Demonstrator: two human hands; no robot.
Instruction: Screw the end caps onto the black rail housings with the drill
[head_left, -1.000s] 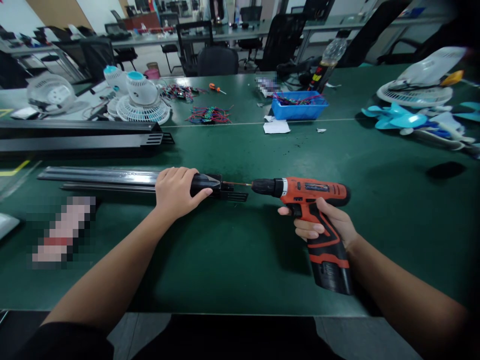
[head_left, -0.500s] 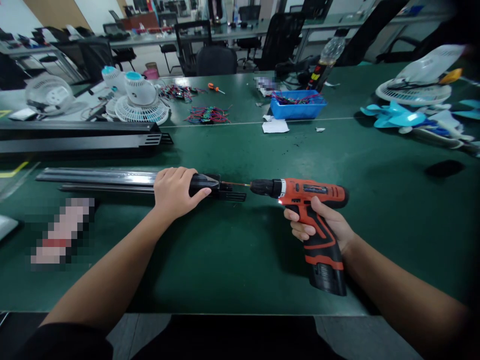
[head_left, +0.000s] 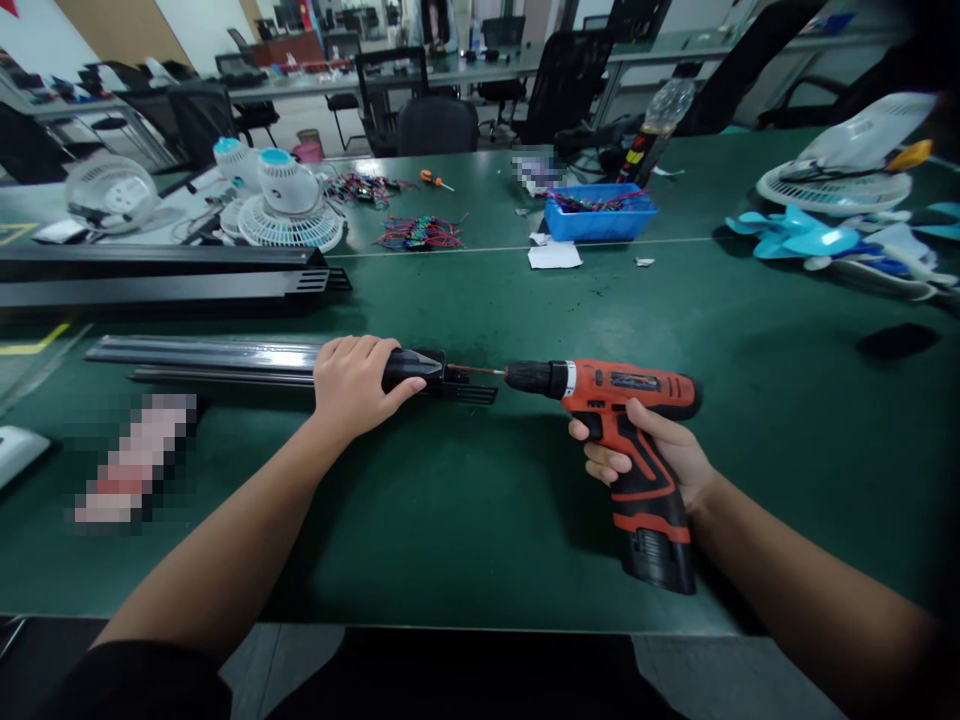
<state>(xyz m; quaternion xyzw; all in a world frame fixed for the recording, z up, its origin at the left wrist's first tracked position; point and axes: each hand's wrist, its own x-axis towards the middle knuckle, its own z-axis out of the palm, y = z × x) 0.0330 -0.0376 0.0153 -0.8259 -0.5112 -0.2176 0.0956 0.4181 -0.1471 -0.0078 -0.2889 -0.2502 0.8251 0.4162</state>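
One drill point(head_left: 611, 390), newly unlit

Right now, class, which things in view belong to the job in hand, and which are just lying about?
In use:
drill, in the right hand
long dark bar, under the left hand

Apparently just lying about:
orange screwdriver
blue box
light-blue fan blades

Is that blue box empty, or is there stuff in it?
Not empty: red and dark wires show inside the blue box. I can't tell how full it is underneath.
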